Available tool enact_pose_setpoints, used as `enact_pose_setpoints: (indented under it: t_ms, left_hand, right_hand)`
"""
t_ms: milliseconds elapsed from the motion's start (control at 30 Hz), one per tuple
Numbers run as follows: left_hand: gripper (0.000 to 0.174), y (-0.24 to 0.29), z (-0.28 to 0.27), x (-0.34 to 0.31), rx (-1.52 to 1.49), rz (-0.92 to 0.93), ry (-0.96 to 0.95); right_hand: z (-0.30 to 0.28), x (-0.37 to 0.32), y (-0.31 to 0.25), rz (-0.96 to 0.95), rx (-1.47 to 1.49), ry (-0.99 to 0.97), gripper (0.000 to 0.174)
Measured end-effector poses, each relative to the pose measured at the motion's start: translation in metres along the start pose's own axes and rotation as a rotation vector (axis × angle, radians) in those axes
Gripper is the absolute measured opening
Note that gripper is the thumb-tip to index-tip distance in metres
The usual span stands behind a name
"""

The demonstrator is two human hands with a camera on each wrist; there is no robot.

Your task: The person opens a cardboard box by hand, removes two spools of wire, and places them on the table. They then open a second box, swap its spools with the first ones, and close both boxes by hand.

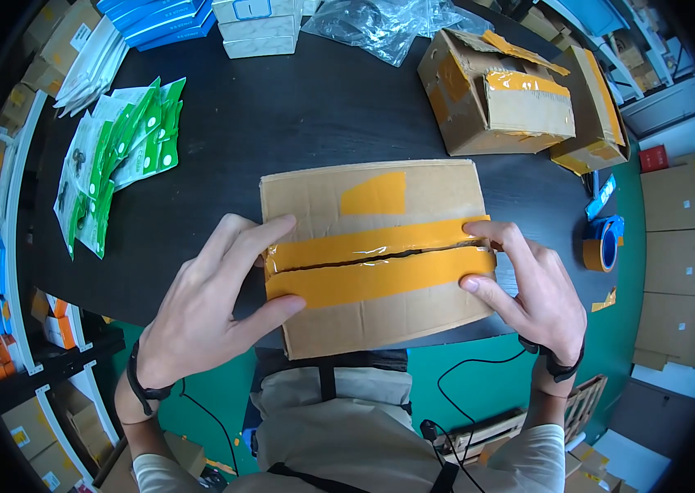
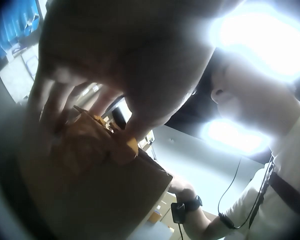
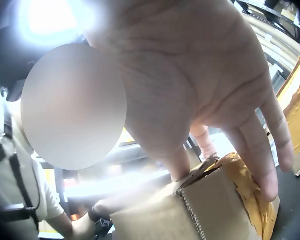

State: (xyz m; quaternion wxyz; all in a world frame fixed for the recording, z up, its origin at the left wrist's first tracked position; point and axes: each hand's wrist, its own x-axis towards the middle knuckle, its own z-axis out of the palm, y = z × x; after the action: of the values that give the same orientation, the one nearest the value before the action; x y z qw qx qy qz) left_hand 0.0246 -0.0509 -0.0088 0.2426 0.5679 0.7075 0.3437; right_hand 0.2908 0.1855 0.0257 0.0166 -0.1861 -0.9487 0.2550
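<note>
A cardboard box [image 1: 388,317] lies in front of me at the near side of the dark table. Two strips of orange tape [image 1: 364,287] run across its top, split by a dark, jagged gap. My left hand [image 1: 200,308] holds the box's left end, thumb on the near strip and index finger beyond the far one. At the right end my right hand [image 1: 543,287] holds it likewise, thumb and index finger on either side of the gap. In the right wrist view, other fingers of the right hand [image 3: 190,85] reach down along the taped end of the box [image 3: 220,200].
Green-and-white packets [image 1: 121,156] lie at the left. Blue boxes [image 1: 158,20], white boxes [image 1: 257,33] and clear plastic bags [image 1: 372,29] line the back. An opened, taped carton [image 1: 479,115] stands back right, beside another carton [image 1: 590,115]. Tape rolls [image 1: 602,246] sit at the right edge.
</note>
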Motion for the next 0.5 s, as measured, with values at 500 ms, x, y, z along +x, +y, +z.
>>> enact_pose_setpoints:
  t_ms: [500]
  left_hand:
    - [0.067, -0.0075, 0.005, 0.0005, 0.064, 0.084, 0.053]
  right_hand:
    - [0.0016, 0.0032, 0.0006, 0.147, 0.069, -0.088, 0.053]
